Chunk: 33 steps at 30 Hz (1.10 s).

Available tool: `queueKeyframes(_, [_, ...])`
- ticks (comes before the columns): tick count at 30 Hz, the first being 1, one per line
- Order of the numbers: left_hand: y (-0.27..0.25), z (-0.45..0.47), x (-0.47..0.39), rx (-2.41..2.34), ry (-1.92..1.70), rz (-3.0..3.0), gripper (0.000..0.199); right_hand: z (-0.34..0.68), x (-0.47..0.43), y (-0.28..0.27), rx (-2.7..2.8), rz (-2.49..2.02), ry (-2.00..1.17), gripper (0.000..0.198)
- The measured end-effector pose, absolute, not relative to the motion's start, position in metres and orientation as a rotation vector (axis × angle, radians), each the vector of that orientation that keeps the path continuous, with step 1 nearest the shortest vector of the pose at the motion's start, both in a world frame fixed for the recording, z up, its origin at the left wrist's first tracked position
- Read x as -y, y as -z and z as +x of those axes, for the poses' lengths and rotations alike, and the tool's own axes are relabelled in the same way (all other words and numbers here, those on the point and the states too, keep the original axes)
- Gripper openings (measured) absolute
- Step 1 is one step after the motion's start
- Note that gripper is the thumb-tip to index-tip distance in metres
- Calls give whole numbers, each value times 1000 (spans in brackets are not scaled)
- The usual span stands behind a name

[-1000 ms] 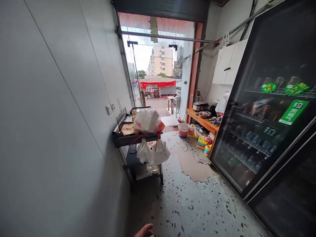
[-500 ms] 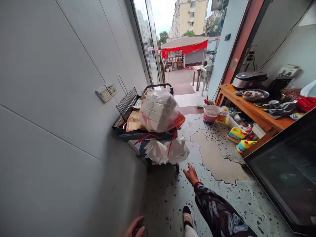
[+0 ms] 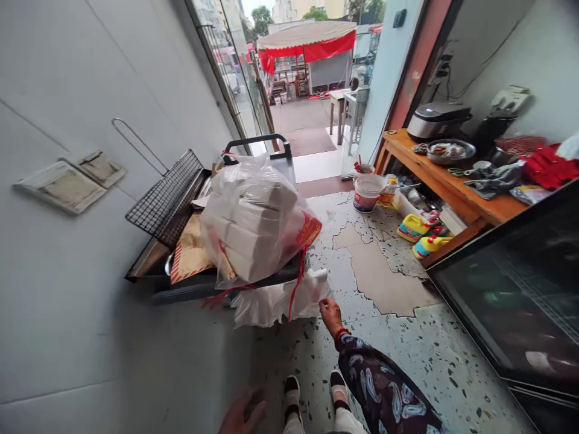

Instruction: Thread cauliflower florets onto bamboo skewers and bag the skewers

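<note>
A cart (image 3: 181, 295) stands against the left wall. On top of it sits a clear plastic bag (image 3: 253, 217) packed with white blocks that look like tissue packs. White plastic bags (image 3: 275, 304) hang from its near edge, tied with red strips. My right hand (image 3: 331, 316) is at the right end of these hanging bags, fingers curled and pinched on their edge. Low in the picture, my left hand (image 3: 244, 413) is partly cut off and slightly blurred. Its thumb and fingers are apart, with nothing between them.
A wire grill basket (image 3: 165, 196) and brown paper bag (image 3: 192, 250) lie on the cart. A bucket (image 3: 367, 193) and yellow bottles (image 3: 414, 228) stand on the floor at right, near a wooden table (image 3: 493, 205). A dark glass-fronted cabinet (image 3: 511, 289) is close at right.
The cart is closer in view. My right hand has gone from spread fingers short of the hanging bags to curled fingers at their edge. Both feet now show side by side.
</note>
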<state>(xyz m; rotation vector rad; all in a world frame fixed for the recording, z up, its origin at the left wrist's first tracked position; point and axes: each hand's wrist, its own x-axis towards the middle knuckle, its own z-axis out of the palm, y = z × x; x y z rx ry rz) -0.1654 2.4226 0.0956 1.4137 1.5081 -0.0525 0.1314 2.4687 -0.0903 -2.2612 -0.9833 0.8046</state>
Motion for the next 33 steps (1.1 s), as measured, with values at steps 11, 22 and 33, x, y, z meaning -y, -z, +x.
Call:
queueKeyframes(11, [-84,-163,-2527,-1156,191,1734,50,93,-2522,80,619,-2268,-769,31])
queueKeyframes(22, [-93,-150,-2560,-822,257,1843,47,56,-2395,58,386,-2356,-630,25])
queueKeyframes(33, [-90,-91,-2513,-522,407,1740,57,35,-2192,13,-238,-2141,-282,52])
